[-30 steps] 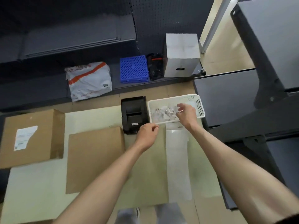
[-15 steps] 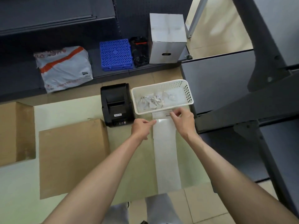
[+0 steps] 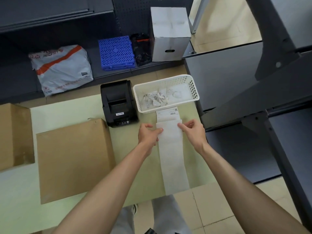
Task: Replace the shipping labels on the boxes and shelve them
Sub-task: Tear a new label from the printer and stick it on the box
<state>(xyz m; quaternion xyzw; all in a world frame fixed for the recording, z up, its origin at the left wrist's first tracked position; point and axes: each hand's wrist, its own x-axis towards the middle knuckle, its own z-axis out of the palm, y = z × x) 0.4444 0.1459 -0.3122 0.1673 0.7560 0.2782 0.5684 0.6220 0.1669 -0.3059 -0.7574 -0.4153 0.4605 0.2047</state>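
Label strip (image 3: 170,149), centre frame: both hands had left the basket (image 3: 194,89); left hand (image 3: 148,134) and right hand (image 3: 192,130) pinched its top edges, likely peeling.

This looks like a stockroom or parcel-handling area of a shop or small warehouse. Dark metal shelving (image 3: 50,16) with a pegboard back panel (image 3: 133,16) lines the tiled floor (image 3: 224,205), its bottom shelf holding a plastic courier bag (image 3: 62,68), a blue crate (image 3: 116,53) and a white carton (image 3: 169,33). A pale green table (image 3: 70,107) carries brown cardboard boxes (image 3: 72,157), a black label printer (image 3: 119,103), a strip of label paper (image 3: 172,159) and a white basket (image 3: 192,88) of crumpled labels (image 3: 156,98).
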